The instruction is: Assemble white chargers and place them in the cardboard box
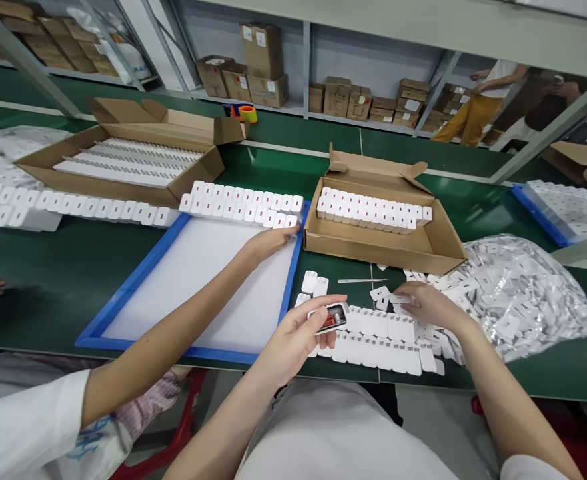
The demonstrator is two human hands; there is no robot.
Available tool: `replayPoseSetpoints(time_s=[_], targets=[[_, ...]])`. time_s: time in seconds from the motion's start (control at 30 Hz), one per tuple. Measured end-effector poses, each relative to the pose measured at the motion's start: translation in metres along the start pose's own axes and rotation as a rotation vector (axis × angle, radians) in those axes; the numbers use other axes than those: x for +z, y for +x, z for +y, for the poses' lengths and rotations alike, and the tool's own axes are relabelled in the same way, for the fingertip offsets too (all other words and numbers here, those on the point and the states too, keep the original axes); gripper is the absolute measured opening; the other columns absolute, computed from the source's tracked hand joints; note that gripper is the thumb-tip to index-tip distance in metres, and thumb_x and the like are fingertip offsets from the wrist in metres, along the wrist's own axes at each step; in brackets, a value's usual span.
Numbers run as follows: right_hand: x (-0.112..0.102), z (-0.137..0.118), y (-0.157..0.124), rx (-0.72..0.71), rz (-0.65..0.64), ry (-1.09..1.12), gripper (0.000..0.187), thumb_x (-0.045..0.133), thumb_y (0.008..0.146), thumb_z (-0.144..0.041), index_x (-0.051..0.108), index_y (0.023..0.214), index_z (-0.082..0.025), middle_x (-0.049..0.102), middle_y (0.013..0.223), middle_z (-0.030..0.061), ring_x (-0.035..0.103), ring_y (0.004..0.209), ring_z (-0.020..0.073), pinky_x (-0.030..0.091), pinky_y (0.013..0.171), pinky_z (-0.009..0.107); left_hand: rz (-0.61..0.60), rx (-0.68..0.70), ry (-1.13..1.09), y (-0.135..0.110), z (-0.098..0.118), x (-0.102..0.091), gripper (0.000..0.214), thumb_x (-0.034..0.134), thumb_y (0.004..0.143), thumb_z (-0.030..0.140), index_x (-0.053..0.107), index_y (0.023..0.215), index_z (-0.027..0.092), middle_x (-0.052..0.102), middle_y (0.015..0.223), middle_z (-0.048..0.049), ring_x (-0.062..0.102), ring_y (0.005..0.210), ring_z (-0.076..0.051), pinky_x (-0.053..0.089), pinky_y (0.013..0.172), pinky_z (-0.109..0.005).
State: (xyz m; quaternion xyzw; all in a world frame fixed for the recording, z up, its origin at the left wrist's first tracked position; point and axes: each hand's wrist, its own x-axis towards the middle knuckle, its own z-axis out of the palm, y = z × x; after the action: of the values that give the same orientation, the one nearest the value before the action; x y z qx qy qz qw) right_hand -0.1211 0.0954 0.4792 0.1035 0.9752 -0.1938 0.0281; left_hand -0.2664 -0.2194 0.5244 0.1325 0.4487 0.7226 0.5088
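1. The green table (38, 293) is shared with a co-worker, whose hand (271, 243) is placed on white cases at the edge of a blue-rimmed tray (123, 288).
2. A cardboard box (373, 253) is part filled with rows of closed white cases (373, 208); these may be judged finished, and space is left in front of them.
3. Beside it, a clear plastic bag (538, 300) is filled with loose flat white pieces, so plenty appears to be left.
4. More white cases (378, 350) are lined up at the near edge; whether they are complete cannot be told.
5. One open case (334, 317), its red inner parts exposed, is gripped between the left hand's (293, 340) fingers, above those rows; it is judged unfinished.
6. A flat white piece (399, 299) is touched by the right hand's (433, 307) narrowly spaced fingers; whether it is pinched cannot be told.
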Motion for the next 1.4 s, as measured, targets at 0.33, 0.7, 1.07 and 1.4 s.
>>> replayPoseSetpoints(time_s=[0.33, 0.7, 1.07, 1.4], targets=[[-0.031, -0.066, -0.027, -0.221, 0.372, -0.032, 0.016, 0.062, 0.091, -0.026, 0.068, 0.105, -0.024, 0.07, 0.109, 0.0087, 0.068, 0.096, 0.027, 0.058, 0.078, 0.042, -0.03, 0.029, 0.275, 0.002, 0.004, 0.012, 0.053, 0.044, 0.095, 0.06, 0.069, 0.119, 0.019, 0.061, 0.089, -0.006, 0.049, 0.067, -0.012, 0.041, 0.063, -0.026], [-0.028, -0.156, -0.018, -0.724, 0.448, 0.099, 0.047, 0.068, 0.081, 0.001, 0.061, 0.126, -0.013, 0.065, 0.113, 0.0173, 0.061, 0.101, 0.026, 0.055, 0.08, 0.043, -0.12, 0.053, 0.273, 0.002, -0.001, 0.018, 0.063, 0.025, 0.1, 0.061, 0.067, 0.124, 0.021, 0.057, 0.081, -0.0047, 0.047, 0.071, -0.014, 0.04, 0.065, -0.027], [-0.02, -0.164, -0.019, -0.365, 0.39, 0.568, 0.039, 0.064, 0.09, -0.019, 0.057, 0.129, -0.021, 0.062, 0.115, 0.0136, 0.061, 0.101, 0.0233, 0.058, 0.078, 0.036, -0.073, 0.168, 0.509, -0.011, 0.012, 0.02, 0.048, 0.038, 0.1, 0.053, 0.06, 0.128, 0.021, 0.064, 0.115, -0.0091, 0.058, 0.086, -0.018, 0.047, 0.071, -0.027], [-0.008, -0.169, -0.011, -0.109, 0.088, 0.991, 0.03, 0.062, 0.094, -0.028, 0.059, 0.124, -0.027, 0.065, 0.115, 0.0088, 0.066, 0.095, 0.0183, 0.06, 0.08, 0.029, -0.033, 0.298, 0.645, -0.011, 0.013, 0.019, 0.043, 0.036, 0.103, 0.047, 0.06, 0.128, 0.02, 0.063, 0.125, -0.0083, 0.058, 0.112, -0.022, 0.045, 0.093, -0.031]])
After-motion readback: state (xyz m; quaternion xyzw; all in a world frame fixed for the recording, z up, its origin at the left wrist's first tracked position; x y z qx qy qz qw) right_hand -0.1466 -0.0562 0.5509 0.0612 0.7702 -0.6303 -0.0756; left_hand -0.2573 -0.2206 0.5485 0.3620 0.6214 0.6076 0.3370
